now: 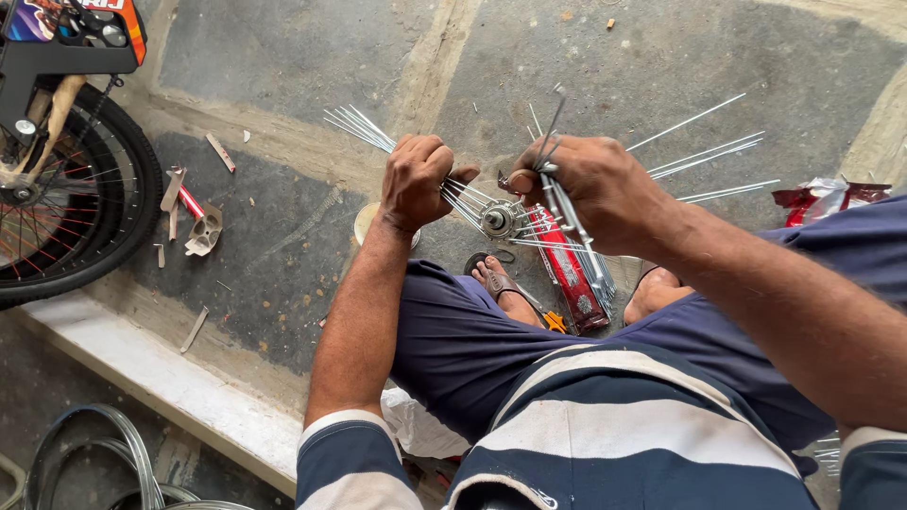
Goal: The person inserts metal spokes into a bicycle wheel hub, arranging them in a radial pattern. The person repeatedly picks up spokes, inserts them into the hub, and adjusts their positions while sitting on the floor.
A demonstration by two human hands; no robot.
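A small metal wheel hub (498, 220) hangs between my hands, with thin silver spokes (704, 156) fanning out of it to the left and right. My left hand (418, 179) is closed around a bundle of spokes (357, 127) that sticks out to the upper left. My right hand (590, 189) grips a bunch of loose spokes that hang down past a red packet (570, 272) on the ground. My sandalled foot (499, 288) is just below the hub.
A bicycle wheel (71, 203) with a black tyre stands at the left. Scraps and a small metal part (202, 233) lie on the stone floor. Bare rims (94, 463) lie at bottom left, below a pale step (170, 382). A red wrapper (822, 198) lies at right.
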